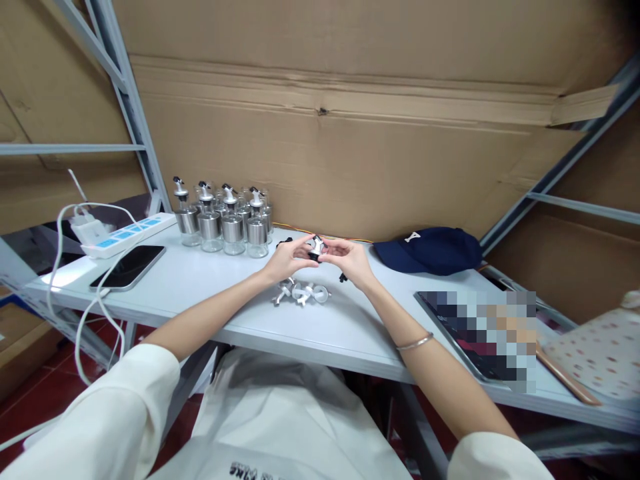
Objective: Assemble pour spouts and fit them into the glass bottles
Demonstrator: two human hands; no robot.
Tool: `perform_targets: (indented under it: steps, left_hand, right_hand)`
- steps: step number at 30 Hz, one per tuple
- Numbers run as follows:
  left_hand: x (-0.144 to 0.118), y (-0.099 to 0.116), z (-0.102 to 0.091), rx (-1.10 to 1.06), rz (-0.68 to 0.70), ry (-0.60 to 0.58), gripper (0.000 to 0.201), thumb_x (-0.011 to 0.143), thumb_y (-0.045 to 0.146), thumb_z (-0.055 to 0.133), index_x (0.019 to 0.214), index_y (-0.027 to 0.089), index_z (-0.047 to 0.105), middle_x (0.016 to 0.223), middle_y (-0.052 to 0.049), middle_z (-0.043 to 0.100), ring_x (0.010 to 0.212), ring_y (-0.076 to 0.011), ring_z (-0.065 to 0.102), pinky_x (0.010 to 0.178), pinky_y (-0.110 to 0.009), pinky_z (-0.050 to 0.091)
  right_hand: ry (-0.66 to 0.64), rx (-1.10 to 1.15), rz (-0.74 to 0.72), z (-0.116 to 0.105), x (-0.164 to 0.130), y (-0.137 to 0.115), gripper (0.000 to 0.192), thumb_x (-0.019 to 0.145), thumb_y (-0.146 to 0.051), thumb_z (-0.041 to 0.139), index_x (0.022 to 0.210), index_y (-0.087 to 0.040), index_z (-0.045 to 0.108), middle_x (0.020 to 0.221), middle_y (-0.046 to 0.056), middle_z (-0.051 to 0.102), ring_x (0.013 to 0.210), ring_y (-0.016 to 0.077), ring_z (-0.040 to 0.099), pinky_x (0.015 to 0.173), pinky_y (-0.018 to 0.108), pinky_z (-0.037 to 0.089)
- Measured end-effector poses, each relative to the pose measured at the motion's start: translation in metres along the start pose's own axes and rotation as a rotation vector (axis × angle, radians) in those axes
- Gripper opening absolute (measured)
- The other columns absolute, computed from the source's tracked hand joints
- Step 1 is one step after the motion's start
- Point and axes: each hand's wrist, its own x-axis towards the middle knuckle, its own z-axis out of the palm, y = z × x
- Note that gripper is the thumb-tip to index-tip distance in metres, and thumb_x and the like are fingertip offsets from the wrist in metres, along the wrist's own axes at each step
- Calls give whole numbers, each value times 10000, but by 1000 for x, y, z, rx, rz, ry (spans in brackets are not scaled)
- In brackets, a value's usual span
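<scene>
head view, worktop [200, 293]: pale grey, I sit at its near edge, both arms stretched out over it.
head view, bottles [225, 223]: cluster of small glass bottles with steel bands at the back left; front row wears pour spouts, so those look finished. Rows behind partly hidden, can't tell if all have spouts.
head view, loose spouts [301, 293]: small pile of silvery-white spouts lying on the worktop just below my hands, untouched. My read: these are what's left.
head view, spout [315, 248]: the one in work, small black-and-silver piece, held in the air above the worktop between both hands, right of the bottles and above the pile.
head view, left hand [287, 259]: fingertips pinched onto the left side of the spout, grip nearly closed, thumb and forefinger on it.
head view, right hand [350, 259]: fingertips pinched onto the right side of the same spout, grip narrow too; bangle on that wrist.
head view, black bits [343, 277]: one small dark part on the worktop under my right hand, another near the bottles; too small to tell what.
head view, progress: several bottles done, one spout in hand, a handful waiting; roughly midway, as a guess.
head view, rest: phone [129, 267] and power strip [127, 235] far left, cap [430, 250] to the right, well apart from the hands.
</scene>
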Motion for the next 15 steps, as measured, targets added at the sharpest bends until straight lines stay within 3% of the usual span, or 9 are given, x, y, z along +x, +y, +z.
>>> perform_targets:
  steps: [8,15]
  left_hand:
    - [1,1,0,89,46,37,721,622,232,760,1276,119,477,960,-85,688,842,-177,661,845,-321,520]
    - [0,10,-1,424,273,30,620,723,248,699,1290,182,458,1047,-77,641,915,-159,597,814,-288,493]
  right_hand:
    - [-34,-21,-54,4,0,-2,427,489,-340,809,843,-170,642,740,14,637,702,154,591,710,338,508]
    - [-123,78,-14,7,-2,-2,503,626,-370,742,1029,-229,475,897,36,646,834,175,632,757,337,511]
